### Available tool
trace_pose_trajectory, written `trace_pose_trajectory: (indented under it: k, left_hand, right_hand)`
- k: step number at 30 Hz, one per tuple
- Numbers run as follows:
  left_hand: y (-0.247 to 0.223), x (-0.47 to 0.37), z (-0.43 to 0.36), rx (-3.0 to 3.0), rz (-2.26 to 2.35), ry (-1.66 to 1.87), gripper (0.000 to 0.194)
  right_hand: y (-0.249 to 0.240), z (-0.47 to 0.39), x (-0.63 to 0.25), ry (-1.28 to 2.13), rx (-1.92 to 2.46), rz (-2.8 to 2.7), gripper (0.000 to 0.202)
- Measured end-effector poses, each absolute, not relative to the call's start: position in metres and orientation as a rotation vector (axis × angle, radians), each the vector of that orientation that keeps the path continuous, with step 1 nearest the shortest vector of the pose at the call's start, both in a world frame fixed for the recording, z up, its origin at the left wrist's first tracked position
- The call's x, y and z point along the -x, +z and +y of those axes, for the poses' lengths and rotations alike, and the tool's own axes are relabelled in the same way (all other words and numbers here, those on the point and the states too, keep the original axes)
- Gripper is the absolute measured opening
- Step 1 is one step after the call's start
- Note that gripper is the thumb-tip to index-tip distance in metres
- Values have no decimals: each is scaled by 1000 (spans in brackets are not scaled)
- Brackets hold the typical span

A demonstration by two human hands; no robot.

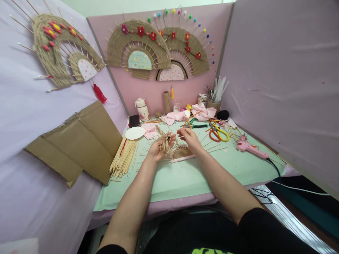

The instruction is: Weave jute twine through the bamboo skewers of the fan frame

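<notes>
My left hand [156, 151] is closed around a loose bundle of tan twine [165, 144], its frayed strands sticking out above and below the palm. Close beside it, my right hand [191, 140] has its fingers pinched together, the tips near the left fingertips. Whatever they hold, if anything, is too small to make out. On the table below both hands lies a half-round fan base [182, 152] with thin sticks spreading from it and a pale, pink-dotted lower edge. My right hand and forearm cover part of it.
Bamboo sticks [125, 155] and a white oval disc [135, 133] lie at left. Scissors [219, 133], green-handled pliers [198, 125] and a pink glue gun [251, 148] lie at right. Behind stand a bottle [142, 109] and a cardboard tube [166, 102]. Cardboard [76, 144] leans at left.
</notes>
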State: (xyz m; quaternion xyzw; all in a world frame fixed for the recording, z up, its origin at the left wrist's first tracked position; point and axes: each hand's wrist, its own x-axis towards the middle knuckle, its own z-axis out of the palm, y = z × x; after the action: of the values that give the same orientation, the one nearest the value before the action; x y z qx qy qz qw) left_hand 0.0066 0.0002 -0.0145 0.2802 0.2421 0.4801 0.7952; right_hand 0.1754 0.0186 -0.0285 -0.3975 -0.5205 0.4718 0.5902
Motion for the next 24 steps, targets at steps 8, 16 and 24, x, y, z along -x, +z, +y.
trace_pose_trajectory:
  k: [8, 16, 24]
  left_hand:
    - [-15, -10, -4, -641, 544, 1065, 31]
    - [-23, -10, 1, -675, 515, 1093, 27]
    - [-32, -9, 8, -709, 640, 1164, 36]
  right_hand:
    - [-26, 11, -172, 749, 850, -1557, 18]
    - [-22, 3, -170, 530, 725, -1751, 27]
    - [-19, -3, -164, 403, 785, -1797, 3]
